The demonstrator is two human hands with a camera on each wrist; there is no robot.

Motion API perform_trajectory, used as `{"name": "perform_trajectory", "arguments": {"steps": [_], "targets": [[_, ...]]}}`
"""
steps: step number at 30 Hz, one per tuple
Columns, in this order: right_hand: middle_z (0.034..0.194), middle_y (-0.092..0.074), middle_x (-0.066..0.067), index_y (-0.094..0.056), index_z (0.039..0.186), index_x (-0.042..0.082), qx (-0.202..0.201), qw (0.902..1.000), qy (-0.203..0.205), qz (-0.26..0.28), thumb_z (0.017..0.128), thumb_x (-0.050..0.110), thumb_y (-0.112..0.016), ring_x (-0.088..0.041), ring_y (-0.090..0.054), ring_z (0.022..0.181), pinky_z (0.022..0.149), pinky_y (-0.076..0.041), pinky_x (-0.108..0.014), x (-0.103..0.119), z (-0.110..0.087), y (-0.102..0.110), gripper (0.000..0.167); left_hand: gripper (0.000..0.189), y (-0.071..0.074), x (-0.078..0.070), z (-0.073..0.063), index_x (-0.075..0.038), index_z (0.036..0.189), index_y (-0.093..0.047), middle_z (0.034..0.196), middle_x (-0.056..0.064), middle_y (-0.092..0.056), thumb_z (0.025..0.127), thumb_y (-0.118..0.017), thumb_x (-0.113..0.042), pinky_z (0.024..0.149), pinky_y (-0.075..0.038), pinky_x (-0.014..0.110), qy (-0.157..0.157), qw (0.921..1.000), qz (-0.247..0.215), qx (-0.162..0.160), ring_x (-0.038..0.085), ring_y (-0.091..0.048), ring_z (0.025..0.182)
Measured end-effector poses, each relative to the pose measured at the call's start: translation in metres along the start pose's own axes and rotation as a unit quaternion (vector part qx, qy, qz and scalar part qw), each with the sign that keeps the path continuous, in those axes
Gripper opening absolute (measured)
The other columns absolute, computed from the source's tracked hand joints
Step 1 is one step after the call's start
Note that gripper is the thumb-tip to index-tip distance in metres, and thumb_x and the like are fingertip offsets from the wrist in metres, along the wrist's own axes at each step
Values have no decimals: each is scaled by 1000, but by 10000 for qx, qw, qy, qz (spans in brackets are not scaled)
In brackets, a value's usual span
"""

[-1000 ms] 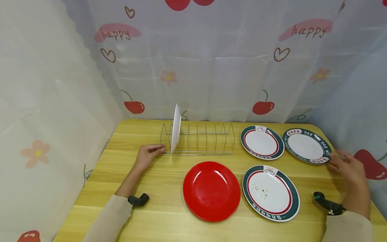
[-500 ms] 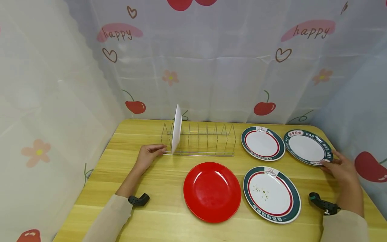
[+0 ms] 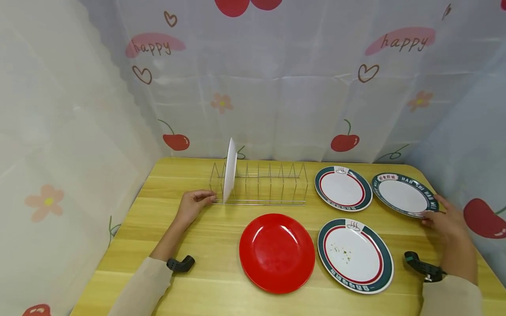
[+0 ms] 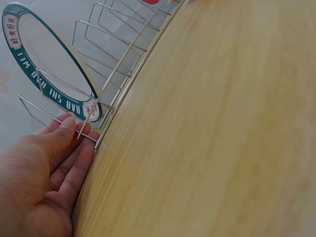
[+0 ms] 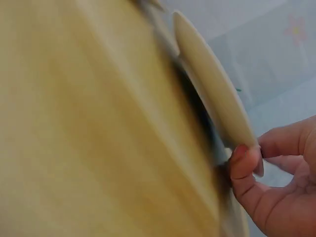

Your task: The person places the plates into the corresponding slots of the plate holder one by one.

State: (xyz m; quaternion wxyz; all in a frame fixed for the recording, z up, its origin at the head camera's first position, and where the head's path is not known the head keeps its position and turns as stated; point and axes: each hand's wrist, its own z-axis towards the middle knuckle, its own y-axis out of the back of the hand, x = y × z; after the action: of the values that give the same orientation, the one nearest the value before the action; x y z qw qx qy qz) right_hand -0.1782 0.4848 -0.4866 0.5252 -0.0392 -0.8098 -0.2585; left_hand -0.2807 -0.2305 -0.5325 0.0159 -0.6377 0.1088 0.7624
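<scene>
My left hand (image 3: 193,206) pinches the left front end of a wire dish rack (image 4: 129,81). In the rack's left part a white plate with a green lettered rim (image 4: 54,94) stands upright. At the far right my right hand (image 3: 448,221) grips the near right edge of an oval-looking plate with a green lettered rim (image 3: 405,195). The right wrist view shows the thumb on one side of this plate (image 5: 217,84) and fingers on the other. There it is tilted, its underside facing the table, with a dark gap below it.
A smaller green-rimmed plate (image 3: 343,188) lies between rack and held plate. In front lie a red plate (image 3: 276,253) and a green-rimmed plate with greenish specks (image 3: 357,259). A printed curtain (image 3: 276,109) closes off the back of the wooden table (image 3: 213,272).
My right hand has moved left along the right-hand plate's edge and taken hold of it. The plate's near side has risen and tilted. The left hand stays on the rack.
</scene>
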Motion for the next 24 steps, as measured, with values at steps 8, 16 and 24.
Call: {"name": "perform_trajectory", "arguments": {"steps": [8, 16, 24], "targets": [[126, -36, 5, 3, 163, 23, 1073, 9641, 71, 2426, 100, 5, -63, -9, -65, 74, 68, -62, -21, 2, -10, 7, 93, 20, 0, -1, -1, 10, 109, -74, 110, 29, -71, 93, -74, -2, 78, -63, 27, -18, 10000, -21, 31, 16, -75, 91], [163, -5, 10, 2, 163, 37, 1036, 9405, 474, 3203, 103, 3, -57, -5, -67, 83, 69, -65, -29, 7, -11, 2, 90, 21, 0, 0, -1, 13, 111, -72, 111, 32, -69, 93, -72, 1, 79, -63, 26, 11, 10000, -72, 36, 14, -75, 91], [160, -14, 13, -24, 160, 42, 894, 9044, 798, 4094, 101, -4, -56, -17, -72, 85, 70, -65, -39, 19, -22, -2, 81, 19, 1, 1, 0, 14, 111, -71, 111, 32, -69, 94, -69, 6, 79, -63, 27, -55, 10000, 11, 19, 28, -75, 95]]}}
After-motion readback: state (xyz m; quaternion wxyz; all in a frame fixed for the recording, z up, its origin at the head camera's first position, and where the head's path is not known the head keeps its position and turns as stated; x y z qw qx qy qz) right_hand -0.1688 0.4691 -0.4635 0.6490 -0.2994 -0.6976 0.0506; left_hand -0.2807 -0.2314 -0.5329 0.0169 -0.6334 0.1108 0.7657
